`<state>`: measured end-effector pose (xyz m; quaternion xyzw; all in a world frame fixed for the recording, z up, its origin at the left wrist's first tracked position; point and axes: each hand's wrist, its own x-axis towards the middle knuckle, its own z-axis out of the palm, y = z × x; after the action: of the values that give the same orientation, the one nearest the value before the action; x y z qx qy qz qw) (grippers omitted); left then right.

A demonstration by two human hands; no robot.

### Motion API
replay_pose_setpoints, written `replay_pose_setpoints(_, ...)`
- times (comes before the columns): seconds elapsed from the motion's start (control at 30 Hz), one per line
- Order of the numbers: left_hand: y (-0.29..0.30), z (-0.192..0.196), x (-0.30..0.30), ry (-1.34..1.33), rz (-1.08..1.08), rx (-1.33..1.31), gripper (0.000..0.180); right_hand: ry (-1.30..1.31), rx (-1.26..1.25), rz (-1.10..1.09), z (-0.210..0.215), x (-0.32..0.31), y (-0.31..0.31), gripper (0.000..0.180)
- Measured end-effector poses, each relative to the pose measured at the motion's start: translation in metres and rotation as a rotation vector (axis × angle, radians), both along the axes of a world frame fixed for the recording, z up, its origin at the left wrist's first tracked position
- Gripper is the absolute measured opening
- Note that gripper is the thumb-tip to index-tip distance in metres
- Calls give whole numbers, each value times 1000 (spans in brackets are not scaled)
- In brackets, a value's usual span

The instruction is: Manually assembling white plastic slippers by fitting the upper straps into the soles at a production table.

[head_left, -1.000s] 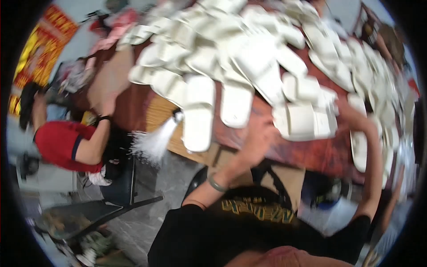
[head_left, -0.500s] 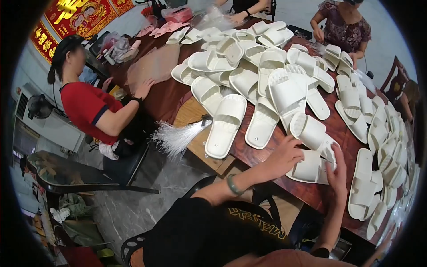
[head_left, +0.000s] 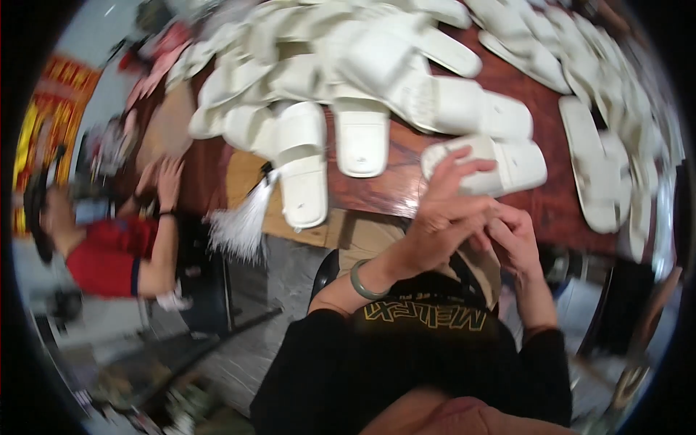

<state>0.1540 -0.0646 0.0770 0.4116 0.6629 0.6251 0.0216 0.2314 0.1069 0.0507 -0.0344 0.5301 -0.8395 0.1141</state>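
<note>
Above the table's near edge, my left hand [head_left: 438, 223] and my right hand [head_left: 518, 239] meet fingertip to fingertip. Thumb and forefinger of the left are pinched while other fingers stick out over a white slipper [head_left: 523, 165]. The right hand's fingers are curled in against them. Whatever is between the fingertips is too small or hidden to make out. The slipper lies on the table just beyond my hands, sole down, beside a second white slipper [head_left: 507, 116]. A green bangle [head_left: 362, 281] circles my left wrist.
White slippers [head_left: 377, 54] are heaped across the dark red table [head_left: 380, 192], with more along its right side. A bundle of white strings [head_left: 243, 228] hangs at the left table edge. A person in red [head_left: 116, 254] sits at the left, hands on a tan sheet [head_left: 167, 127].
My view has tilted down and shifted. Both hands have left the pair of near slippers and come together closer to my body, fingertips touching.
</note>
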Motion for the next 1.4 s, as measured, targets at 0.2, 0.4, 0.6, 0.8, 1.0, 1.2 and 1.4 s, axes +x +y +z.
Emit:
replay_pose_setpoints(0.2,9,-31,4,20,108,-123,18,314,972,-351,26,17,52,10)
replay_pose_setpoints(0.4,1,-72,-33,-66,268,-313,20,483,1429,-383,10,-11,104,11)
replay_pose_setpoints(0.6,21,-76,-46,-90,218,-312,20,753,1357,-49,-22,-81,82,11)
replay_pose_setpoints(0.8,-3,-72,-40,70,334,-475,15,639,1400,12,-49,-108,61,18)
replay_pose_setpoints(1.0,2,-79,-32,-31,219,-335,14,309,1081,-4,-36,-65,80,19)
replay_pose_setpoints(1.2,-39,-37,-47,176,447,-474,18,-83,430,-260,12,-39,91,20)
replay_pose_setpoints(1.4,-39,-15,-63,-569,324,-116,19,214,138,-162,8,-26,112,17)
